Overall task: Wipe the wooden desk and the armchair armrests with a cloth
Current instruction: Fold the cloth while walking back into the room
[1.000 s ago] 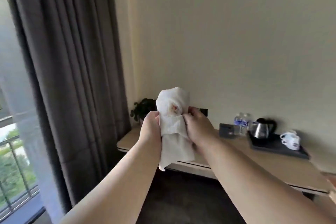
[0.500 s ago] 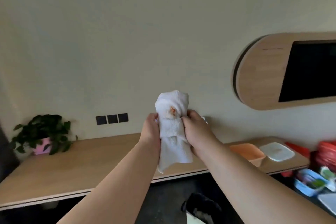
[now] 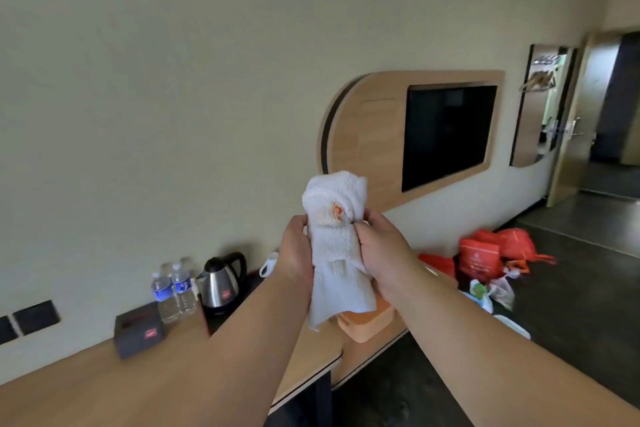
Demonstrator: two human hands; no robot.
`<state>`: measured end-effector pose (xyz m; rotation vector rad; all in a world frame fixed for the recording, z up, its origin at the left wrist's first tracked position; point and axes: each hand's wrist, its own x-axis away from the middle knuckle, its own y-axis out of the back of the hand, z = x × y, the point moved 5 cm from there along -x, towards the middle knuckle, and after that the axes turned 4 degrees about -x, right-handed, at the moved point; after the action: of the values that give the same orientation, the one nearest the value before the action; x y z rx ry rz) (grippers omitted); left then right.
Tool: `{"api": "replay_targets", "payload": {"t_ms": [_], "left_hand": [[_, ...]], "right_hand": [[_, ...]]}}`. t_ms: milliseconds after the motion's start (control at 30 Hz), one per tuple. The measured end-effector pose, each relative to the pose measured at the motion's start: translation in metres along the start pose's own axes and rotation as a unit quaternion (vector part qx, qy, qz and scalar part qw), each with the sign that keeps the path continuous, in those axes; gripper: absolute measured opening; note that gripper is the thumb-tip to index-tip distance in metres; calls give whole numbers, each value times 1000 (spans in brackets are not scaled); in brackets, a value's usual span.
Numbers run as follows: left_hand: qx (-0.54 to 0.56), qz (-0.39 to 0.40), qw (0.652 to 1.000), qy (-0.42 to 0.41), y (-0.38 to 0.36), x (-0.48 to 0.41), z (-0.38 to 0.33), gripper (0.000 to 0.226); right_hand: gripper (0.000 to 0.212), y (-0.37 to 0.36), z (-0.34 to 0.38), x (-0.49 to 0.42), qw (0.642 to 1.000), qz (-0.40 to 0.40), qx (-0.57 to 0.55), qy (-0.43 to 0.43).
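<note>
A bunched white cloth (image 3: 335,239) with a small orange mark hangs in front of me, held upright at chest height. My left hand (image 3: 295,250) grips its left side and my right hand (image 3: 384,253) grips its right side. Below and behind my arms runs the long wooden desk (image 3: 104,367) along the wall. No armchair is in view.
On the desk stand a dark box (image 3: 139,329), two water bottles (image 3: 173,291), a steel kettle (image 3: 221,279) on a dark tray, a white cup (image 3: 268,264) and an orange tray (image 3: 367,322). Red bags (image 3: 491,253) lie on the dark floor. A wall screen (image 3: 446,135) hangs right; a door stands open far right.
My view has swung right along the wall, from the curtain and plant to the kettle, screen and doorway. Both hands keep the same hold on the cloth.
</note>
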<state>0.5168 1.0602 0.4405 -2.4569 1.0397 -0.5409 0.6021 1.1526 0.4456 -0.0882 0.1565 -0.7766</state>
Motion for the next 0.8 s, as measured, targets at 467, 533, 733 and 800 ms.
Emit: {"api": "replay_targets", "payload": {"t_ms": [467, 533, 733, 800], "left_hand": [[49, 64, 995, 55, -196, -254, 93, 50], [50, 41, 997, 52, -213, -286, 96, 50], [31, 2, 999, 37, -235, -377, 99, 72], [26, -10, 999, 32, -233, -408, 97, 75]], "right_hand": [[19, 228, -14, -217, 998, -23, -48, -17], [20, 248, -15, -252, 999, -15, -48, -20], [20, 280, -35, -348, 998, -1, -55, -35], [22, 281, -44, -381, 997, 9, -60, -38]]}}
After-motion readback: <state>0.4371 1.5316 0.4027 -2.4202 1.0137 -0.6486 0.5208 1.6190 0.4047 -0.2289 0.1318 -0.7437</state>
